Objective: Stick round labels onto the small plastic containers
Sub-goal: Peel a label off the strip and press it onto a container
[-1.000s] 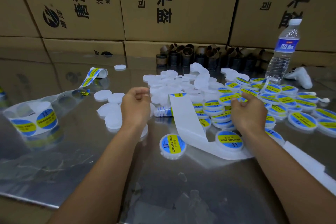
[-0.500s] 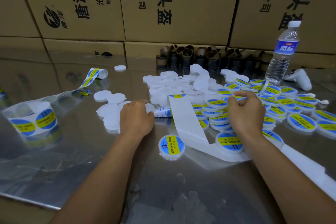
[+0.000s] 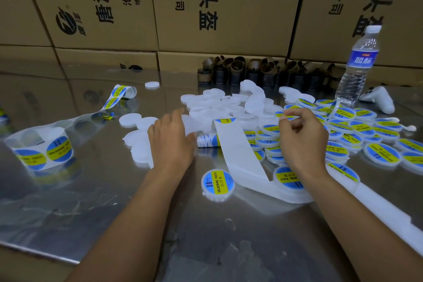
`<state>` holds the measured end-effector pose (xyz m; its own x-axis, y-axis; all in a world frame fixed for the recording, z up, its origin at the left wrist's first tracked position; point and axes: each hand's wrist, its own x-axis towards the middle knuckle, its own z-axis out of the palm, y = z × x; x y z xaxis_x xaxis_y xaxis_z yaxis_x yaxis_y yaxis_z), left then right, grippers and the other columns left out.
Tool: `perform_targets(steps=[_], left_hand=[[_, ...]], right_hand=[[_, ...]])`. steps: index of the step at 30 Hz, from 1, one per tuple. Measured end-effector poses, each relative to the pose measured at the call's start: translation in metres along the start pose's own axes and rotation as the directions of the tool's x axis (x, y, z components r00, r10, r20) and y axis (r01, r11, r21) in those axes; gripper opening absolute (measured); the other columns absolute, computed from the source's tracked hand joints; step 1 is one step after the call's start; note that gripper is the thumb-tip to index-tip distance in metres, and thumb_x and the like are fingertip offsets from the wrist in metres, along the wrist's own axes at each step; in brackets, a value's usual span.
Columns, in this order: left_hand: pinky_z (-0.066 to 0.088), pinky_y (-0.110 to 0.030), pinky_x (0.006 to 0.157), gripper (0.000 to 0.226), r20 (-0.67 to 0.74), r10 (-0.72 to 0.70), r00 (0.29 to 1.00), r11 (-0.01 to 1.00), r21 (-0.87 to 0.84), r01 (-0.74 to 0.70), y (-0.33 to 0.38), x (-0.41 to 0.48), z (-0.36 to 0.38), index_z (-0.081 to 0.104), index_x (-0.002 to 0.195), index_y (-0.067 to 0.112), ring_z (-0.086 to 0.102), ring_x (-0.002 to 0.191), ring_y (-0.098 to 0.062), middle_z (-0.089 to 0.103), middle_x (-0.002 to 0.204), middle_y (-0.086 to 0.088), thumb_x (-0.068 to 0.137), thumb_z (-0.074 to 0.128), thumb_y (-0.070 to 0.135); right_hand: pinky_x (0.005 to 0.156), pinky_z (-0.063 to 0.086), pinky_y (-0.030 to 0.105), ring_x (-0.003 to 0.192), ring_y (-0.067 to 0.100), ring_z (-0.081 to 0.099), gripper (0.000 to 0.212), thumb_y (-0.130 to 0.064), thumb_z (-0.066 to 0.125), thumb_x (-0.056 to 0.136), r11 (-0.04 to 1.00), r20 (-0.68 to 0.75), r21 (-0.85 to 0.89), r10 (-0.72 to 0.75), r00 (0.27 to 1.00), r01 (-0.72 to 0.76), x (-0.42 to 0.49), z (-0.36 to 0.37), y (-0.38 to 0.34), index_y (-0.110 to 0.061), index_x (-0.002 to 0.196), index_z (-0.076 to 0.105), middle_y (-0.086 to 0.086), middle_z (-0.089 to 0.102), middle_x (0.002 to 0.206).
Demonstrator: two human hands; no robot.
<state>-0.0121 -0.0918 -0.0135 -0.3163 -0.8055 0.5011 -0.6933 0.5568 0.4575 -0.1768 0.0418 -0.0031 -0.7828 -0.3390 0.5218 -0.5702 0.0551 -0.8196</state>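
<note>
**Containers.** The unlabelled containers lie in a loose white heap at centre far, spilling left. The labelled containers form an overlapping heap at right, and the two heaps touch. One labelled single lies near, just left of the backing strip.

**Label.** A blue-and-yellow round label is pinched between thumb and forefinger of the right hand, raised over the labelled heap. Only its edge shows, so which face is adhesive cannot be told.

**Left hand.** The left hand is palm down with fingers straight, lying on white containers at the heap's left side. No finger is seen curled round any one of them.

**Surroundings.** The backing strip runs from the heap toward near right, passing by the right wrist. A label roll sits well apart at left on the steel table.

**Risks, as judged.**
- No container is presented to the label yet, and a delay could let it fold onto itself or stick to the fingertips.
- A flat-handed draw on slick steel may drag several containers at once.
- With the heaps touching, an unlabelled piece could slip among the finished ones.
- The wrist may snag the strip and shift nearby pieces.
</note>
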Motion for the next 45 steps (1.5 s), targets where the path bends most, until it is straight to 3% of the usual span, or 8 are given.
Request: perform_targets(steps=[7, 12, 17, 22, 27, 29, 39, 45], left_hand=[[0.036, 0.002, 0.078, 0.062, 0.027, 0.075, 0.997, 0.761, -0.648, -0.040, 0.024, -0.007, 0.000, 0.045, 0.134, 0.023, 0.051, 0.101, 0.004, 0.054, 0.116, 0.012, 0.079, 0.075, 0.021], [0.032, 0.002, 0.083, 0.063, 0.052, 0.240, 0.969, 0.680, -0.721, -0.130, 0.034, -0.014, 0.002, 0.046, 0.131, 0.026, 0.049, 0.105, 0.015, 0.056, 0.117, 0.018, 0.076, 0.077, 0.025], [0.035, -0.002, 0.087, 0.067, 0.095, 0.319, 0.943, 0.663, -0.733, -0.150, 0.037, -0.017, 0.000, 0.046, 0.133, 0.025, 0.051, 0.108, 0.010, 0.056, 0.122, 0.016, 0.075, 0.079, 0.017], [0.050, -0.024, 0.087, 0.040, 0.249, 0.202, 0.947, 0.413, -0.899, 0.148, 0.039, -0.015, -0.006, 0.052, 0.123, 0.034, 0.062, 0.105, -0.002, 0.065, 0.117, 0.016, 0.087, 0.066, 0.021], [0.049, -0.017, 0.060, 0.027, 0.395, 0.211, 0.894, 0.167, -0.916, 0.365, 0.041, -0.012, -0.006, 0.063, 0.112, 0.019, 0.066, 0.079, -0.007, 0.070, 0.100, 0.000, 0.086, 0.059, 0.026], [0.054, -0.020, 0.071, 0.033, 0.406, 0.257, 0.877, 0.078, -0.913, 0.400, 0.042, -0.012, -0.004, 0.062, 0.110, 0.014, 0.067, 0.091, -0.012, 0.070, 0.106, -0.006, 0.081, 0.058, 0.027], [0.055, -0.025, 0.083, 0.020, 0.366, 0.284, 0.886, -0.051, -0.917, 0.395, 0.035, -0.007, -0.003, 0.061, 0.108, 0.013, 0.069, 0.098, -0.018, 0.073, 0.100, -0.001, 0.093, 0.048, 0.011], [0.056, -0.031, 0.080, 0.019, 0.411, 0.146, 0.900, -0.060, -0.904, 0.423, 0.035, -0.005, -0.003, 0.062, 0.104, 0.015, 0.071, 0.083, -0.016, 0.074, 0.088, 0.002, 0.096, 0.046, 0.008]], right_hand=[[0.061, 0.037, 0.009, 0.068, -0.002, 0.054, 0.009, -0.015, 0.059, 0.089, 0.988, 0.170, 0.146, -0.081, 0.982, 0.056, -0.015, 0.007, -0.020, -0.022, 0.094, 0.064, -0.004, 0.064, 0.070], [0.072, 0.042, 0.025, 0.069, 0.000, 0.056, 0.014, -0.023, 0.062, 0.088, 0.957, 0.301, 0.288, -0.046, 0.952, -0.045, -0.023, 0.009, -0.029, -0.028, 0.101, 0.062, -0.010, 0.071, 0.072], [0.062, 0.043, 0.015, 0.058, -0.005, 0.055, 0.018, -0.019, 0.067, 0.085, 0.933, 0.349, 0.328, 0.025, 0.937, -0.147, -0.023, 0.008, -0.028, -0.029, 0.099, 0.062, -0.008, 0.070, 0.064], [0.059, 0.046, 0.011, 0.067, -0.004, 0.062, 0.013, -0.020, 0.067, 0.085, 0.897, 0.415, 0.367, 0.081, 0.906, -0.248, -0.024, 0.008, -0.029, -0.031, 0.091, 0.065, -0.009, 0.072, 0.068], [0.073, 0.050, 0.017, 0.071, 0.002, 0.065, 0.013, -0.014, 0.065, 0.085, 0.850, 0.510, 0.445, 0.018, 0.860, -0.282, -0.028, 0.011, -0.033, -0.024, 0.094, 0.065, -0.003, 0.074, 0.072], [0.076, 0.049, 0.019, 0.075, 0.006, 0.066, 0.013, -0.013, 0.064, 0.085, 0.845, 0.535, 0.456, -0.010, 0.845, -0.278, -0.031, 0.013, -0.034, -0.022, 0.094, 0.065, -0.001, 0.074, 0.074], [0.063, 0.036, 0.006, 0.077, 0.003, 0.058, 0.015, -0.010, 0.062, 0.086, 0.978, 0.267, 0.199, -0.118, 0.957, 0.065, -0.030, 0.020, -0.022, -0.024, 0.088, 0.060, -0.009, 0.066, 0.076], [0.083, 0.039, 0.032, 0.095, 0.018, 0.048, 0.036, -0.022, 0.057, 0.089, 0.963, 0.378, -0.132, -0.170, 0.910, 0.235, -0.028, 0.021, -0.006, -0.030, 0.124, 0.051, -0.008, 0.053, 0.085]])
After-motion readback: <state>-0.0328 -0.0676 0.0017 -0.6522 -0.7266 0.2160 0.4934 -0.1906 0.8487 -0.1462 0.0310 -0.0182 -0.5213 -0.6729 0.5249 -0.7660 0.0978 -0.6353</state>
